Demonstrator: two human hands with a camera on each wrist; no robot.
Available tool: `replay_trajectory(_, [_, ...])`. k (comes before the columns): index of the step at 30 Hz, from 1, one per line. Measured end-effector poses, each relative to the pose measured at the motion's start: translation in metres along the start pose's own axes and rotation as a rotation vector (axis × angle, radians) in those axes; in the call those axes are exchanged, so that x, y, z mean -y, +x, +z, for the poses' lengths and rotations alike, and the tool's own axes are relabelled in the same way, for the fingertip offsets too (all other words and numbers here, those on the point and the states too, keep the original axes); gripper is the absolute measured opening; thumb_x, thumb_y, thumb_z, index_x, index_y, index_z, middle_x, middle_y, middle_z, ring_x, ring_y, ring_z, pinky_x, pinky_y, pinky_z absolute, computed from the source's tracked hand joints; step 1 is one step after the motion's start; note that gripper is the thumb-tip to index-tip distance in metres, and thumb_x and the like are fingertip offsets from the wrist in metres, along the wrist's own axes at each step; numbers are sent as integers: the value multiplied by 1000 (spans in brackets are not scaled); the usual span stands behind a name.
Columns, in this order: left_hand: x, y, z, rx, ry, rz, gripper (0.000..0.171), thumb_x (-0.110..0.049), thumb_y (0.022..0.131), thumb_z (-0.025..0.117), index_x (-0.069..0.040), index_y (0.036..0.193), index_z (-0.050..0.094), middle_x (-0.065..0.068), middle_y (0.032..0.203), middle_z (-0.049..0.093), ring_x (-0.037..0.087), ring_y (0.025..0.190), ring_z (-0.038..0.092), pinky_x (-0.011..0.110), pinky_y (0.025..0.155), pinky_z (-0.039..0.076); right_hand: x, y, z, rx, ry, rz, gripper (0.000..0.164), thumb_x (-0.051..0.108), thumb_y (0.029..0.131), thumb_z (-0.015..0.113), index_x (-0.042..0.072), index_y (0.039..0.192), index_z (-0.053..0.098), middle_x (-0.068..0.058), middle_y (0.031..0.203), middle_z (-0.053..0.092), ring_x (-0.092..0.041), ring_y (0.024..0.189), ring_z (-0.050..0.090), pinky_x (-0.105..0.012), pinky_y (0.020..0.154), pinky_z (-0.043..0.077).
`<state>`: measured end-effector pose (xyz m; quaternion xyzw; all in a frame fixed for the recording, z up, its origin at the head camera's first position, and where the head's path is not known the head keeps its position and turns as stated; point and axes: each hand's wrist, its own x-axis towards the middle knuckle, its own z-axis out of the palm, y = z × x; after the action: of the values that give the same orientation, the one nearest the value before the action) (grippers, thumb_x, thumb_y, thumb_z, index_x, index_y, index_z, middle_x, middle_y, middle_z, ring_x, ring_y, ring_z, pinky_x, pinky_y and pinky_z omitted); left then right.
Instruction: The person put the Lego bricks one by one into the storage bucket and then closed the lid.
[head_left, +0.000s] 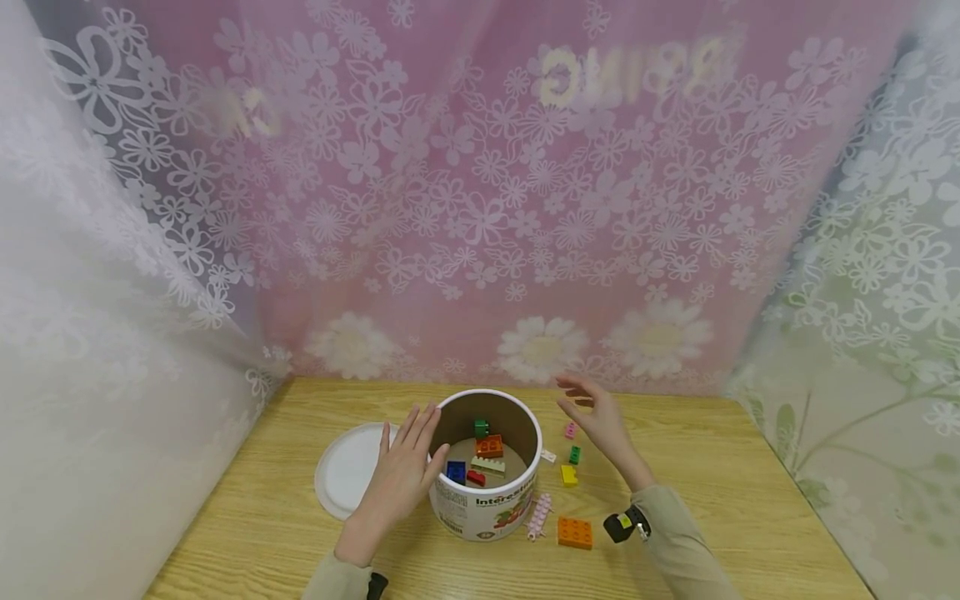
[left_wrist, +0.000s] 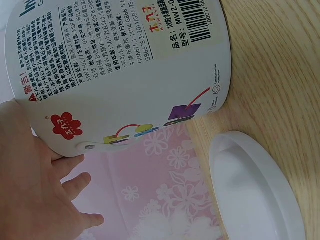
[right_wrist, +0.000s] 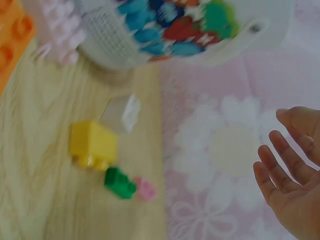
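Note:
A white tub (head_left: pixel 487 510) with printed sides stands upright on the table. My left hand (head_left: pixel 399 477) rests on its left rim, fingers extended; in the left wrist view the hand (left_wrist: pixel 37 187) is beside the tub wall. Inside lie a green block (head_left: pixel 482 428), an orange block (head_left: pixel 490 447), a cream block (head_left: pixel 488 466), a blue block (head_left: pixel 456 472) and a red block (head_left: pixel 476 477). Right of the tub, my right hand (head_left: pixel 603 429) is raised with nothing in it. In the right wrist view, that hand's fingers (right_wrist: pixel 282 182) are loosely bent and apart.
Right of the tub lie a yellow block (head_left: pixel 569 476), a small green block (head_left: pixel 574 455), a pink block (head_left: pixel 571 431), a white block (head_left: pixel 549 457), a light pink block (head_left: pixel 539 517) and an orange block (head_left: pixel 575 532). A white lid (head_left: pixel 341 479) lies to its left.

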<state>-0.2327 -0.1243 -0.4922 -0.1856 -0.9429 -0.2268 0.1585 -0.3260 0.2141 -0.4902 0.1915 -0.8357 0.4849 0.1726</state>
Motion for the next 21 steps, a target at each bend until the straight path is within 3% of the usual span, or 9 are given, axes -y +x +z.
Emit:
replay_trajectory(7, [-1, 0, 0, 14, 7, -12, 63, -44, 108, 45, -8, 159, 35, 8, 165, 32, 33, 153, 25, 68, 119, 9, -29, -3, 2, 58, -133, 52, 40, 2, 91, 74, -4, 129, 64, -25, 122, 67, -47, 109, 64, -62, 94, 51])
replay_trajectory(21, [0, -1, -1, 11, 6, -10, 64, -46, 109, 41, -8, 159, 35, 9, 164, 32, 34, 152, 26, 69, 119, 11, -68, -12, 10, 170, -227, 135, 41, 1, 92, 72, -7, 131, 62, -27, 125, 65, -44, 109, 63, -57, 92, 53])
